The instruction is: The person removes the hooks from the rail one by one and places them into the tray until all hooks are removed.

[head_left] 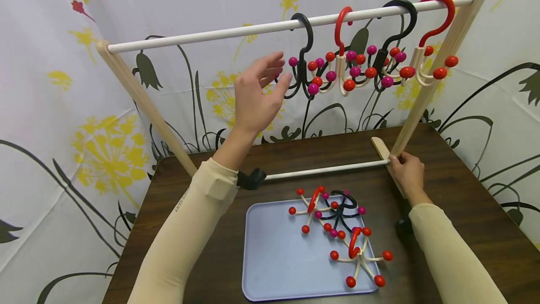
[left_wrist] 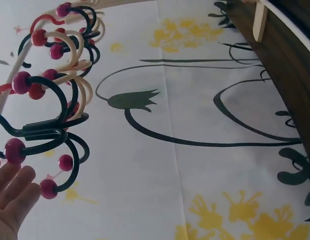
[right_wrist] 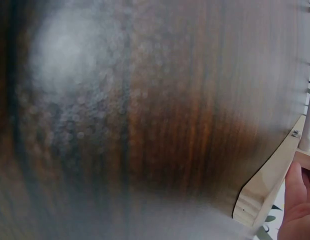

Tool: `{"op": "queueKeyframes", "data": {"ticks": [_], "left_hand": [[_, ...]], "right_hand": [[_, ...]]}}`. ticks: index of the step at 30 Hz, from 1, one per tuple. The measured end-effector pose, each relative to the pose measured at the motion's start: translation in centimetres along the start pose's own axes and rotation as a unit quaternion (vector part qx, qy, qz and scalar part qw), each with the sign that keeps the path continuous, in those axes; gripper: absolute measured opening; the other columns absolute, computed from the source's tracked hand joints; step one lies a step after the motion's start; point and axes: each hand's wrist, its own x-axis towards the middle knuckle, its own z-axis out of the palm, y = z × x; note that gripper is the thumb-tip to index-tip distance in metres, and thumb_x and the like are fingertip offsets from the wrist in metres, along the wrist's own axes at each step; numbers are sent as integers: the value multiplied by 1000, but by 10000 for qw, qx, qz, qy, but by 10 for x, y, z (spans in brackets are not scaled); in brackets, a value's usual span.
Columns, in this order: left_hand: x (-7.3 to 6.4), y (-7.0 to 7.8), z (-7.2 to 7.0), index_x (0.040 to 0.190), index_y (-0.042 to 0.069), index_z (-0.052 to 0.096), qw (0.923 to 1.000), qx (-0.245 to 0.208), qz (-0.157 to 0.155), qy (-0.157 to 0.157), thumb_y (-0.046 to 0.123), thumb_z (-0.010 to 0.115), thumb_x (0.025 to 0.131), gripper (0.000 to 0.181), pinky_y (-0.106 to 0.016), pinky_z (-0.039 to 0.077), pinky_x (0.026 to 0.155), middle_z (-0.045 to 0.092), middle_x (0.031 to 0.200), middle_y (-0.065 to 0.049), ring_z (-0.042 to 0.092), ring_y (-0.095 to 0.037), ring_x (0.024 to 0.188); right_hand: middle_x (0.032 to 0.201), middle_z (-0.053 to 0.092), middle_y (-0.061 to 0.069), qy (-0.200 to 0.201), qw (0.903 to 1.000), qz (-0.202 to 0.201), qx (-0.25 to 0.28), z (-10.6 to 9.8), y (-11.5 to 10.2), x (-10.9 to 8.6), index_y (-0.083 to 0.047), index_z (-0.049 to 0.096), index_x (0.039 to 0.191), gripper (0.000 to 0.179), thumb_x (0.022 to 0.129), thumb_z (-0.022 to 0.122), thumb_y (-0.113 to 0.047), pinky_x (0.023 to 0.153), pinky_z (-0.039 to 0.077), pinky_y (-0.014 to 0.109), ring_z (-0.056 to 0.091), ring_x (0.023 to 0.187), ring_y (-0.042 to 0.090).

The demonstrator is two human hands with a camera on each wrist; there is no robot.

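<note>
Several multi-arm ball-tipped hangers hang from the white top rail of a wooden rack (head_left: 202, 35), with black and red hooks alternating. My left hand (head_left: 260, 95) is raised beside the leftmost black-hooked hanger (head_left: 302, 72), its fingers loosely extended and nothing gripped. In the left wrist view, the fingertips are close to that hanger's magenta balls (left_wrist: 15, 151); whether they touch is unclear. Low on the right, my right hand (head_left: 407, 172) grips the foot of the rack's right post (head_left: 422, 107), by the lower white bar. The right wrist view shows its fingers (right_wrist: 297, 192) against the wood.
A light blue tray (head_left: 274, 257) lies on the dark wooden table (head_left: 219, 247). At its right side are two red-hooked hangers (head_left: 358, 252) and one black-hooked hanger (head_left: 339, 212), some arms overhanging the rim. A flower-patterned curtain (head_left: 63, 116) hangs behind the rack.
</note>
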Motion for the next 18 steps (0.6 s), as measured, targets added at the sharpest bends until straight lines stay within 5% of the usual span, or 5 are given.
{"op": "queueKeyframes", "data": {"ticks": [11,18], "left_hand": [[31,0,13,128,6,64,9855,381,-1443,-812,15,72,88,42,-21,55,81,72,108,-8,71,-14,92],[32,-3,22,119,5,69,9825,436,-1471,-1053,14,73,87,32,-20,55,73,74,97,-9,72,-15,81]], "right_hand": [[100,67,25,-25,10000,46,-15,0,0,1,5,68,107,35,99,55,-27,78,45,52,57,91,41],[99,67,25,-40,10000,44,-32,0,0,2,5,67,107,35,99,54,-27,80,45,53,57,92,41]]}}
